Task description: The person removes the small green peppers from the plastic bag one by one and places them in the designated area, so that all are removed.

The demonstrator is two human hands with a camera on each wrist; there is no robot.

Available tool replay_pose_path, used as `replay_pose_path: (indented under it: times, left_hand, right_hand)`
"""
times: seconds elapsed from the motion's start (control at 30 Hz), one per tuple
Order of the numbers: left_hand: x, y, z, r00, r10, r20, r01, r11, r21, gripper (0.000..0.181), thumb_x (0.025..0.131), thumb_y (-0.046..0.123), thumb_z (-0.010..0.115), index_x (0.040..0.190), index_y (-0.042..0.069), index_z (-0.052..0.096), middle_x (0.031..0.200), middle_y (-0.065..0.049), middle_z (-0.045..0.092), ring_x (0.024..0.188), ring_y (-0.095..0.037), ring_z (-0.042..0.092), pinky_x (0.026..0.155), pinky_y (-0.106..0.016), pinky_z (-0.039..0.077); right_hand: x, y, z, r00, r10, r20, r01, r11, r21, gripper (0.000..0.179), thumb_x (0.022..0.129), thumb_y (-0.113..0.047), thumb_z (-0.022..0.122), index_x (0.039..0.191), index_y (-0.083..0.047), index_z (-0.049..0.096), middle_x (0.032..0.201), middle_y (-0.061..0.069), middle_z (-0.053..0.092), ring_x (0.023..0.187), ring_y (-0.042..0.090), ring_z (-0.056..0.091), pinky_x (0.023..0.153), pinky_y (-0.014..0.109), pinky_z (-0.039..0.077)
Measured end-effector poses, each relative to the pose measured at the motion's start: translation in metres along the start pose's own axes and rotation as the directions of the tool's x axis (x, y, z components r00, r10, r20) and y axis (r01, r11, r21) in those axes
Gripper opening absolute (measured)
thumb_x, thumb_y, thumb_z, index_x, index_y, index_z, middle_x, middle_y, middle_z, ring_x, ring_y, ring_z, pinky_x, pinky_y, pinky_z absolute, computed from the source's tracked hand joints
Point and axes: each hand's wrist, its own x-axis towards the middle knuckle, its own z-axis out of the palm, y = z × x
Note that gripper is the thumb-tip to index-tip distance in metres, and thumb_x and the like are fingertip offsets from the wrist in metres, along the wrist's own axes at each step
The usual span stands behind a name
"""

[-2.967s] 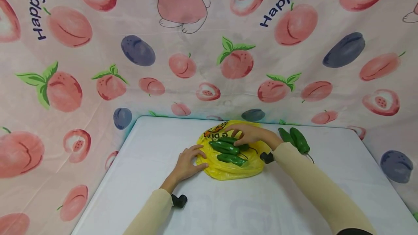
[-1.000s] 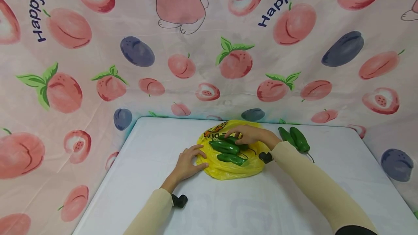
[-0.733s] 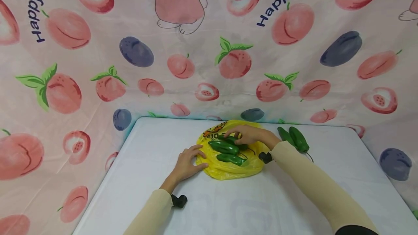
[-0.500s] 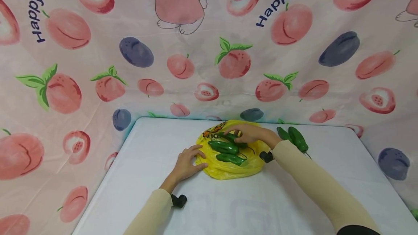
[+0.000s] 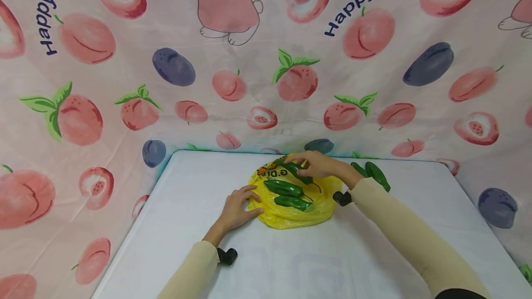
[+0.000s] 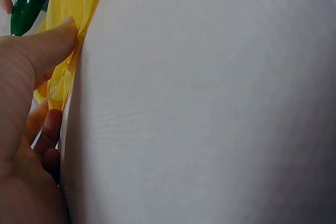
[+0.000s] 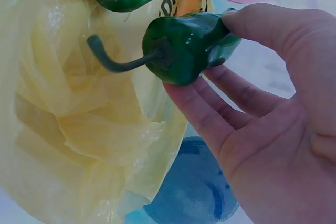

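My right hand (image 5: 316, 164) grips a green pepper (image 7: 181, 45) between thumb and fingers, over the back part of a yellow plastic bag (image 5: 291, 220). Its curved stem points away from the palm in the right wrist view. Two more green peppers lie on the bag, a middle pepper (image 5: 284, 188) and a front pepper (image 5: 293, 203). At the bag's left edge is my left hand (image 5: 238, 207). Its thumb (image 6: 55, 43) and curled fingers hold the bag's rim in the left wrist view.
Beyond my right wrist, two green peppers (image 5: 377, 175) lie on the white table (image 5: 266, 262), partly hidden by the sleeve. A fruit-printed cloth (image 5: 232, 59) hangs behind and beside the table. Black wrist mounts (image 5: 227, 256) stick out from both sleeves.
My right hand has taken hold of the rear pepper and shifted it back, apart from the middle one. More of the bag's lettering shows. My left hand has stayed at the bag's edge.
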Motion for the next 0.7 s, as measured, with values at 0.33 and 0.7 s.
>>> replay_pose_path:
  times: [0.33,0.7]
  left_hand:
    - [0.000,0.000,-0.001,1.000,0.009,0.000,-0.009,1.000,-0.012,0.022,0.088,0.032,0.083,0.102,0.020,0.072,0.146,-0.009,0.057,0.126,-0.037,0.054,0.101,-0.061,0.035]
    - [0.000,-0.003,0.000,1.000,0.025,0.003,-0.025,1.000,-0.002,0.022,0.088,0.032,0.083,0.103,0.021,0.071,0.148,-0.010,0.056,0.124,-0.036,0.054,0.100,-0.059,0.037]
  right_hand:
    - [-0.008,-0.008,-0.007,0.993,-0.080,-0.083,0.084,0.995,0.048,0.047,0.101,-0.007,0.065,0.146,-0.016,0.056,0.145,0.014,0.058,0.122,0.033,0.062,0.094,0.042,0.056]
    - [-0.012,-0.005,-0.007,0.990,-0.085,-0.108,0.093,0.993,0.067,0.048,0.100,-0.009,0.066,0.147,-0.016,0.055,0.146,0.014,0.056,0.124,0.032,0.061,0.094,0.042,0.055]
